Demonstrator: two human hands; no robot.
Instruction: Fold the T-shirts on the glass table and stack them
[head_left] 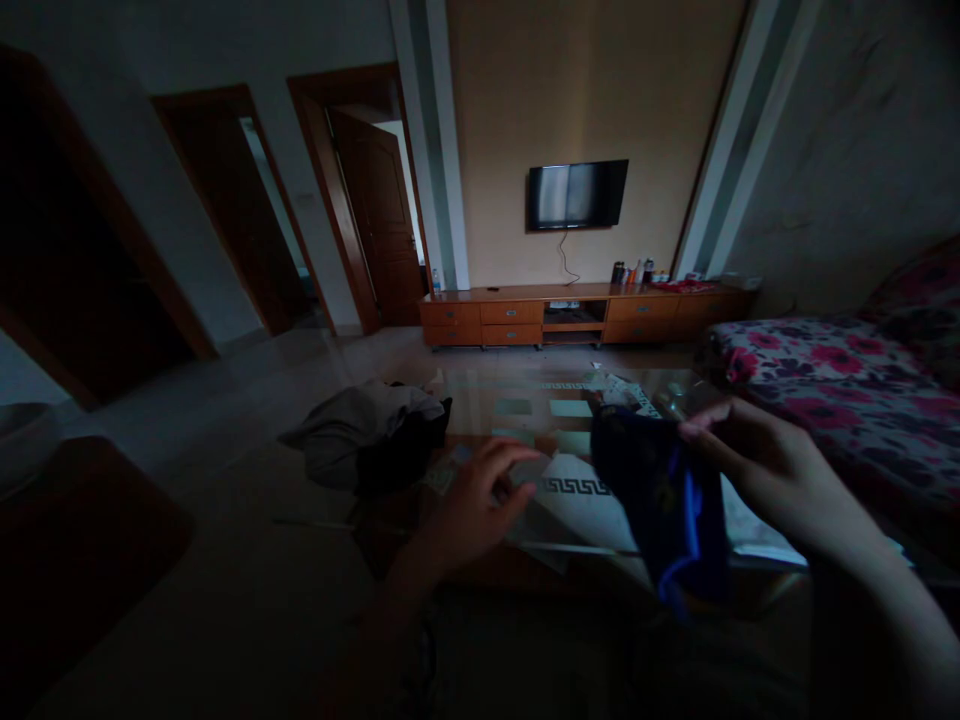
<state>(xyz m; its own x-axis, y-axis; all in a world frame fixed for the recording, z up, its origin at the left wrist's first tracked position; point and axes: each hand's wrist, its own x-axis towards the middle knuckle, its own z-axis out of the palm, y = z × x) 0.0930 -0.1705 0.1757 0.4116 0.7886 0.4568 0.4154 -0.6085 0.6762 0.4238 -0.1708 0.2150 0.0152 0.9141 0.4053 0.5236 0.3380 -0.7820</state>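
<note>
A dark television hangs on the tan wall above a long wooden cabinet with bottles on top. A flowered sofa sits at right. A grey bundle, perhaps clothing, lies on the glass coffee table. Wooden doors stand open at left.

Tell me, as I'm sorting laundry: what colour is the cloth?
Dark navy cloth with bright blue trim, head view.

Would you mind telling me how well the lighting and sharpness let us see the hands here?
Head view: dim overall; the left hand and right hand are soft and underexposed, the dark blue cloth nearly black; straight wall edges bow from wide-angle distortion.
</note>
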